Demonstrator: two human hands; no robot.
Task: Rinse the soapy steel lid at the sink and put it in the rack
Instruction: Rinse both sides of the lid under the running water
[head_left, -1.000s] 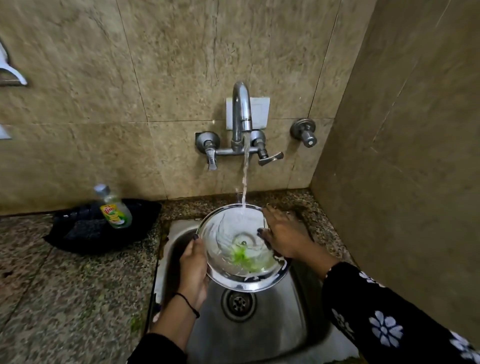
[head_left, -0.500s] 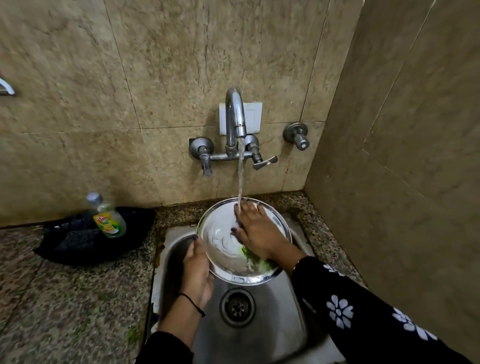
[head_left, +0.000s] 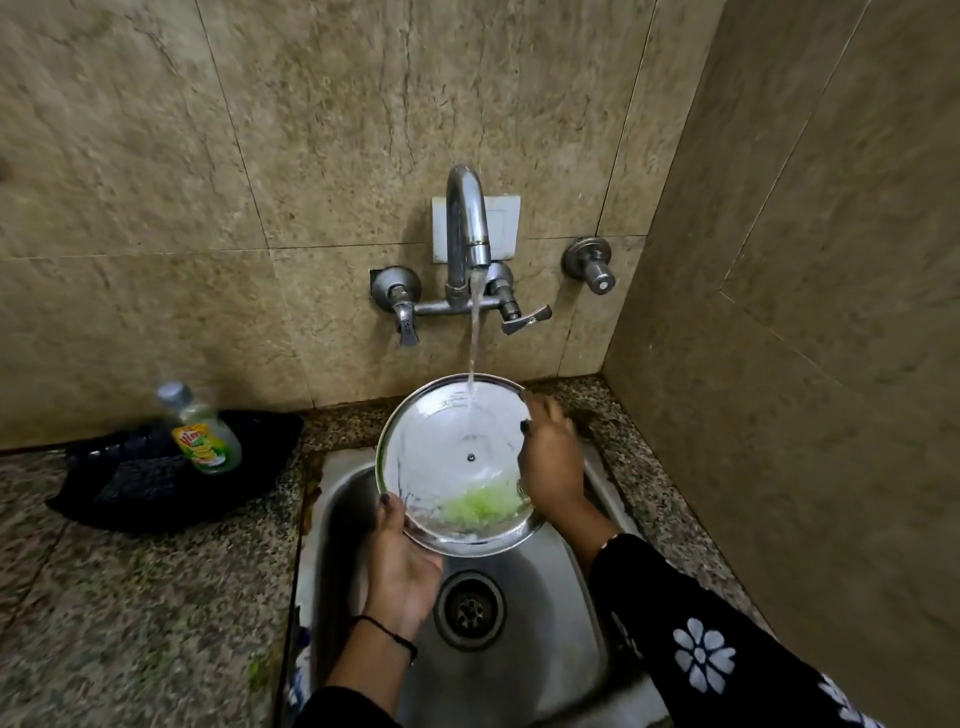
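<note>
The round steel lid (head_left: 449, 462) is held tilted over the steel sink (head_left: 545, 613), its inner face towards me. Water from the tap (head_left: 467, 223) falls onto its upper part and runs down; greenish soapy water pools at its lower edge. My left hand (head_left: 402, 566) grips the lid's lower left rim from beneath, thumb on the inner face. My right hand (head_left: 550, 457) is at the right rim, fingers curled over the edge. No rack is in view.
A dish soap bottle (head_left: 205, 431) lies on a black cloth (head_left: 130, 483) on the granite counter (head_left: 130, 597) left of the sink. The drain (head_left: 470, 608) sits under the lid. A tiled side wall (head_left: 805, 364) closes in on the right.
My right hand has moved from the middle of the lid's inner face out to its right rim. The lid's inner face is now bare under the running water.
</note>
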